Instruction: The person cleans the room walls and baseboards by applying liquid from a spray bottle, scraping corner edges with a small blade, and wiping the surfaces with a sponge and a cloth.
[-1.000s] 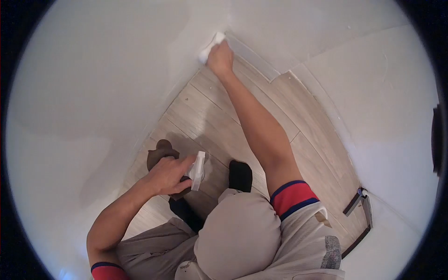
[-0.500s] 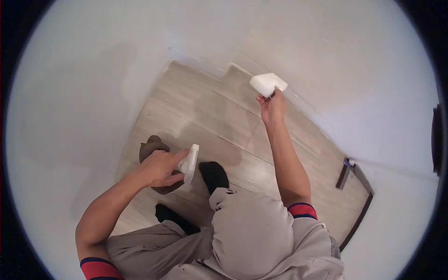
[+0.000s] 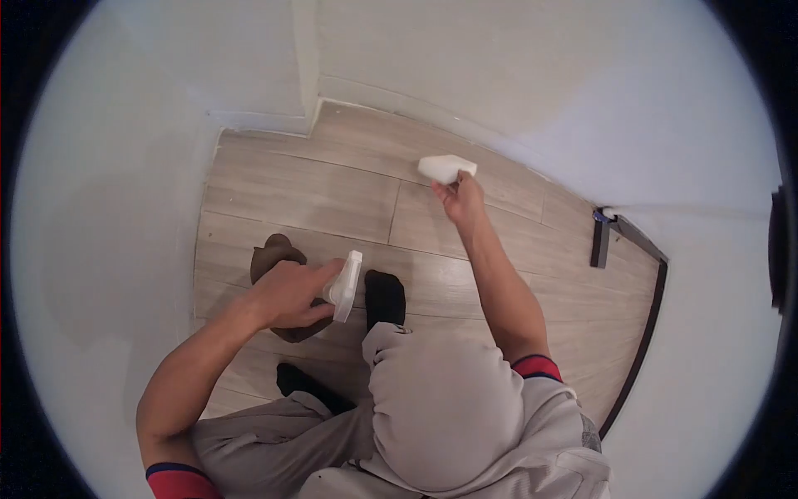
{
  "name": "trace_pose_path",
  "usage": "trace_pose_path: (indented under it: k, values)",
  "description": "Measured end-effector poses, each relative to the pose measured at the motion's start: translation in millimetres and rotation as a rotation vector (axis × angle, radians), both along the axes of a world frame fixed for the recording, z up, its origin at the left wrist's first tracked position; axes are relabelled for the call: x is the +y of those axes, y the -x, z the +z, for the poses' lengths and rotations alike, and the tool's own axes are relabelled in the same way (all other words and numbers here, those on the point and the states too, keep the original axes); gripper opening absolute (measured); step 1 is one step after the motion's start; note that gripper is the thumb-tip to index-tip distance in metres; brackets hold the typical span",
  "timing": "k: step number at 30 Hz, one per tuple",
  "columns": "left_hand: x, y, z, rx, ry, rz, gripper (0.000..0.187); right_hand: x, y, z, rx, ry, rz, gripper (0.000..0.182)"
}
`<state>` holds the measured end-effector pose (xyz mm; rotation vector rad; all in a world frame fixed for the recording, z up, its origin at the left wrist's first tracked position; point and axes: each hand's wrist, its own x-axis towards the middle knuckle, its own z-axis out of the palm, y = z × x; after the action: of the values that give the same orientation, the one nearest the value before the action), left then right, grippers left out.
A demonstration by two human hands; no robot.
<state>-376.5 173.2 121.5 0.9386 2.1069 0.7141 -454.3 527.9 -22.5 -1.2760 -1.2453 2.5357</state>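
Note:
My left hand (image 3: 291,293) is closed around a white and clear plastic piece (image 3: 347,287) with a squared tip, held upright above the floor beside my foot. Under and behind that hand, a brown rounded thing (image 3: 276,249) rests on the floor, partly hidden by the hand and wrist. My right hand (image 3: 462,198) reaches out ahead, thumb and fingers pinching a smooth white angular piece (image 3: 445,168) near the base of the wall. I cannot tell what kind of thing this white piece is.
Pale wood-look planks (image 3: 324,195) make up the floor. A white wall with a skirting board (image 3: 399,104) runs along the far side and steps in at a corner. My black-socked foot (image 3: 385,298) stands close by. A dark bar (image 3: 599,241) lies at the right.
My right hand has moved left and slightly lower with the white piece, which has turned. The camera view has swung, showing more floor at the far left. My left hand stays almost in place.

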Motion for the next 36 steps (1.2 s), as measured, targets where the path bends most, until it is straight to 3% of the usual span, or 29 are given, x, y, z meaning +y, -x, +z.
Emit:
trace_pose_path:
  k: [3,5,7,10,11,14,15,17,18,20,21,23,24,26,29,32,36]
  values:
    - [-20.8,-15.7,-8.8,0.066,0.068,-0.002,0.066,6.3,78.3,-51.7,0.165,-0.093,-0.040,0.034]
    - [-31.5,-14.9,-11.1,0.059,0.104,0.027,0.066,-40.5,121.5,-40.2,0.398,0.103,-0.083,0.035]
    - [-40.8,-17.7,-21.1,0.013,0.104,0.070,0.065,-107.6,142.7,-34.0,0.235,0.016,0.038,0.035]
    - [-32.6,-10.0,-13.9,-0.031,0.179,0.095,0.063,-123.2,150.3,-14.9,0.181,0.021,-0.165,0.033]
    - [-32.8,-8.6,-9.8,-0.053,0.223,0.090,0.062,-82.2,153.9,-59.1,0.201,-0.062,-0.028,0.028]
    - [-41.3,-17.7,-8.1,0.027,0.145,0.131,0.059,-32.0,140.2,-27.1,0.073,0.019,-0.235,0.022]
    - [-41.8,-19.7,-8.2,-0.007,0.132,0.171,0.059,-42.5,144.7,-39.8,0.041,-0.103,-0.151,0.018]
    - [-41.7,-17.7,-8.9,-0.080,0.101,0.215,0.057,-83.0,166.8,-75.5,-0.067,-0.643,0.192,0.016]
    - [-39.6,-16.8,-9.8,-0.064,0.117,0.191,0.056,-101.9,173.2,-85.0,-0.102,-0.773,0.261,0.018]
    - [-36.6,-16.8,-12.8,-0.023,0.141,0.145,0.055,-99.3,171.9,-87.8,-0.044,-0.645,0.125,0.021]
    - [-37.4,-19.7,-18.3,0.006,0.119,0.146,0.057,-72.6,159.5,-104.7,0.044,-0.914,0.227,0.022]
    - [-45.8,-25.0,-30.4,0.066,0.087,0.179,0.059,-28.9,142.0,-84.3,0.177,-0.578,-0.010,0.022]
    - [-49.3,-24.8,-29.8,0.048,0.077,0.224,0.061,-1.3,130.5,-57.1,0.186,0.038,-0.324,0.021]
    - [-46.6,-25.3,-29.3,-0.008,0.055,0.310,0.065,66.1,123.1,-56.1,0.114,-0.166,-0.301,0.015]
    - [-46.3,-30.8,-52.7,0.164,-0.064,0.367,0.071,46.0,126.0,-50.1,-0.027,-0.394,-0.227,0.019]
    - [-46.5,-32.9,-74.0,0.126,-0.062,0.463,0.071,-54.3,103.3,-7.4,0.035,-0.393,0.183,0.031]
    - [-51.7,-34.3,-86.8,0.051,-0.114,0.644,0.087,-112.2,80.1,16.4,0.227,-0.315,0.343,0.035]
